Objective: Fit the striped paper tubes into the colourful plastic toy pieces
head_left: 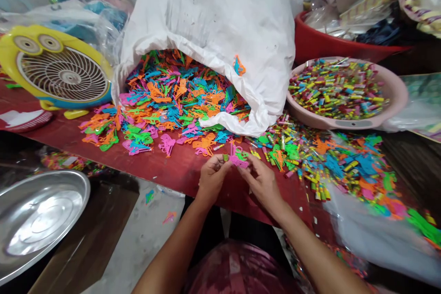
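Observation:
Above the front edge of the red table, my left hand [212, 178] and my right hand [262, 181] meet with their fingers pinched. Between them is a small pink openwork plastic piece [238, 161], gripped from both sides. A bit of green shows beside it, and the fingers partly cover it. Just beyond my hands, a heap of similar pieces [179, 96] in orange, green, blue and pink spills from the mouth of a big white sack [220, 14]. To the right of my hands lie small yellow and multicoloured tubes [319, 186] mixed with more plastic pieces.
A pink basin [396, 94] full of tubes stands at the right, before a red tub [310, 36]. On the left are a yellow fan [69, 73], a red basket [31, 121] and, lower, a steel bowl [44, 220]. A clear plastic bag [372, 234] hangs over the right edge.

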Demonstrator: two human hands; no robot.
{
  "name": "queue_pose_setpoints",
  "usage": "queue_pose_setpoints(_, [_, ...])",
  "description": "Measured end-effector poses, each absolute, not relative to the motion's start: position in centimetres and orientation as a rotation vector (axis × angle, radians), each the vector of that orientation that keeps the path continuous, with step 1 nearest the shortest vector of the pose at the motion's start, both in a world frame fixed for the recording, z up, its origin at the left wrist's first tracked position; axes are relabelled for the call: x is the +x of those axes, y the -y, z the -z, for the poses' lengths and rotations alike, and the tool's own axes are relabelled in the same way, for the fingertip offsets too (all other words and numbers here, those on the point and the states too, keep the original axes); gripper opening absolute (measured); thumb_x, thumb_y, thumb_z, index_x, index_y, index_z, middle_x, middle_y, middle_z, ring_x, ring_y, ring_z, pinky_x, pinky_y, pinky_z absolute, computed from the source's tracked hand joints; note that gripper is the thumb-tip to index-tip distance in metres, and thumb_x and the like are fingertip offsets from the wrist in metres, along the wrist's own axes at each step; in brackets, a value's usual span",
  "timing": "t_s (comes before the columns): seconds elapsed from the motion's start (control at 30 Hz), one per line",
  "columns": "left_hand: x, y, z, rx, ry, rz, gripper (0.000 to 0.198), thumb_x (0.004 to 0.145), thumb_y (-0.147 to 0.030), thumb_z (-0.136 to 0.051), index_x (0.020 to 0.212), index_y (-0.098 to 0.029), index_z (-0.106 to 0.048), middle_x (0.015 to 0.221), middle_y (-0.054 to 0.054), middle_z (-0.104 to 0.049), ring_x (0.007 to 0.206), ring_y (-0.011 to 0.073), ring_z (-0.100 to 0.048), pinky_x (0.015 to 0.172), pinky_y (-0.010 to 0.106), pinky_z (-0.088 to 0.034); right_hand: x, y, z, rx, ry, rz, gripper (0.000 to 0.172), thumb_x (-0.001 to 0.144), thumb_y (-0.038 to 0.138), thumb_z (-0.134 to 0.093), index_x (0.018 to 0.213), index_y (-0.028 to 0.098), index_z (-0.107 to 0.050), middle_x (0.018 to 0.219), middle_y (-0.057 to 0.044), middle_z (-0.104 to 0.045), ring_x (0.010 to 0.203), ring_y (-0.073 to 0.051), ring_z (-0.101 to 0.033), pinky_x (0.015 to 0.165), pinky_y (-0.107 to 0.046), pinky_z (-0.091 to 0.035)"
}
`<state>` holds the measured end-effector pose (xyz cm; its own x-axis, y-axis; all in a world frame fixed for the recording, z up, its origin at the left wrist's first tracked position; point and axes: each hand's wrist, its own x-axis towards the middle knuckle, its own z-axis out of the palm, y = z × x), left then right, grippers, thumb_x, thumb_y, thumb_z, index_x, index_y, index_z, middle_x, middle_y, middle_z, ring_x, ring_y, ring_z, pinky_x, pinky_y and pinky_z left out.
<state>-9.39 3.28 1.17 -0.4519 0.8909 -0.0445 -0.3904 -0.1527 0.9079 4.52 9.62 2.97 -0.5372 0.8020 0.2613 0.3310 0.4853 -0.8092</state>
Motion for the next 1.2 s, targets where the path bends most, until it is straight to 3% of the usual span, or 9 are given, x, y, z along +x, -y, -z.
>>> queue_pose_setpoints(0.07, [-9.3,-3.3,-1.1,0.755,-1.172,-1.738,0.023,0.08,-0.037,-0.07,0.09,-0.016,-0.067,0.079,0.001,-0.068,0.071,0.0112,-0.06,0.069,0.022,-0.047,5.1,-9.8,-2.9,-0.917,2.137,-1.031,0.033,0.09,0.041,-0.06,0.115,0.021,-0.066,0.086,-0.003,-0.066,0.066,-0.015,-0.057,0.062,-0.026,-0.048])
queue_pose_setpoints(0.23, [-9.0,-3.6,0.4,0.927,-1.431,-1.757,0.019,0.081,-0.033,-0.07,0.091,-0.017,-0.069,0.08,0.002,-0.067,0.072,0.0132,-0.059,0.068,0.024,-0.046,5.8,-10.1,-2.9,-1.001,1.96,-1.322,0.026,0.09,0.045,-0.06,0.094,0.02,-0.065,0.063,0.004,-0.058,0.048,-0.011,-0.053,0.045,-0.021,-0.041])
queue_pose_setpoints(0.4, [-8.1,-4.1,1.2,0.884,-1.565,-1.792,0.021,0.077,-0.035,-0.074,0.084,-0.018,-0.064,0.066,-0.003,-0.058,0.059,0.0105,-0.052,0.057,0.021,-0.041,5.8,-9.3,-4.3,-1.031,1.846,-1.217,0.027,0.093,0.044,-0.057,0.08,0.02,-0.057,0.061,0.002,-0.063,0.046,-0.012,-0.057,0.046,-0.022,-0.044])
queue_pose_setpoints(0.53, [-7.1,-4.4,1.0,0.875,-1.533,-1.764,0.025,0.078,-0.038,-0.073,0.077,-0.019,-0.058,0.061,-0.006,-0.054,0.052,0.0084,-0.046,0.051,0.02,-0.035,5.2,-8.2,-4.8,-1.058,1.843,-1.141,0.024,0.094,0.045,-0.054,0.088,0.022,-0.056,0.059,0.004,-0.061,0.042,-0.012,-0.055,0.042,-0.022,-0.042])
queue_pose_setpoints(1.2, [-7.1,-4.5,1.8,1.238,-1.698,-1.654,0.012,0.09,-0.029,-0.058,0.081,-0.021,-0.057,0.071,-0.002,-0.058,0.065,0.0128,-0.053,0.061,0.023,-0.039,5.6,-8.0,-3.4,-1.039,2.146,-0.644,0.02,0.099,0.037,-0.044,0.1,0.024,-0.059,0.073,-0.001,-0.064,0.062,-0.017,-0.061,0.06,-0.027,-0.043])
